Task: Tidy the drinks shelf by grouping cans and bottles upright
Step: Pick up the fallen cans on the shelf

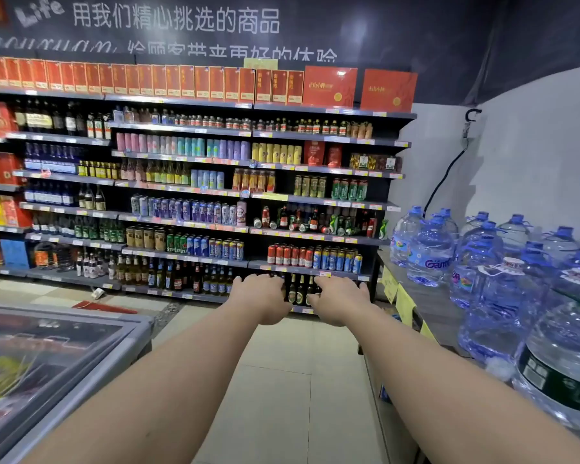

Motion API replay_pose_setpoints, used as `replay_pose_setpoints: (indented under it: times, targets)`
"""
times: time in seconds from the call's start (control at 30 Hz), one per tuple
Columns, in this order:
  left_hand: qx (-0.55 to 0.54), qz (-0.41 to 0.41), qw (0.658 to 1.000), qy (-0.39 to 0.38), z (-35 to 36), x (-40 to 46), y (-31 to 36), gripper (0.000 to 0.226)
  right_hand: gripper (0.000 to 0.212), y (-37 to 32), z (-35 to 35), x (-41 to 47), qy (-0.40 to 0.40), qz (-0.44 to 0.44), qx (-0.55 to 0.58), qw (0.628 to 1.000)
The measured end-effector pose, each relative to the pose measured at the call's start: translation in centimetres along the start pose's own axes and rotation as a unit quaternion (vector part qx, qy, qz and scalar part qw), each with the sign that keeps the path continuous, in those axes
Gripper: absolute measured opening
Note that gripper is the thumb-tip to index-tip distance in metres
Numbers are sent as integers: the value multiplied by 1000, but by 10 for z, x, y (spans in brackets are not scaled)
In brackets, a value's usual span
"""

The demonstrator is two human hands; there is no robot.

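A person's left hand (pixel 262 298) and right hand (pixel 340 301) reach forward at frame centre, fingers spread and holding nothing, toward a drinks shelf (pixel 318 235) right of centre, where toppled cans and bottles (pixel 318 222) lie jumbled (large water jugs (pixel 429 249) stand far right).

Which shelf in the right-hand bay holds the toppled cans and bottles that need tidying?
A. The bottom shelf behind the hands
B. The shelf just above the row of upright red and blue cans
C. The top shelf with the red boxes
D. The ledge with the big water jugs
B: the jumbled shelf shows cans lying on their sides among bottles, directly above the upright red and blue cans.
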State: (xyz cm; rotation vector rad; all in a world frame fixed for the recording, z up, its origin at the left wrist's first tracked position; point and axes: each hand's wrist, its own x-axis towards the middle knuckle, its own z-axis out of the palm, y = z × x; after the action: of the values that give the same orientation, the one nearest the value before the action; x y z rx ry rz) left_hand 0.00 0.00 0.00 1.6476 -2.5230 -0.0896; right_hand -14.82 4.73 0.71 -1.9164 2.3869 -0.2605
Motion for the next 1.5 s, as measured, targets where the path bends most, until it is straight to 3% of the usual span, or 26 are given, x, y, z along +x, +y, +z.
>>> replay_pose_setpoints:
  times: [0.2,0.43,0.73,1.1,1.5]
  targets:
    - [8,-9,1000,15,18,38,-18,64,54,-2,25,51,-12,-25,-6,1000]
    - [8,-22,1000,19,53,149,-82,60,52,-28,71,173,-14,-39,2,999]
    - [6,4,1000,27,26,358,-169,47,54,-74,79,392,0,-7,22,1000]
    - [6,32,999,19,77,642,-215,65,54,-54,113,665,4,10,4,1000]
    - [-58,2,998,29,111,950,-317,76,60,-70,142,993,-2,-50,25,998]
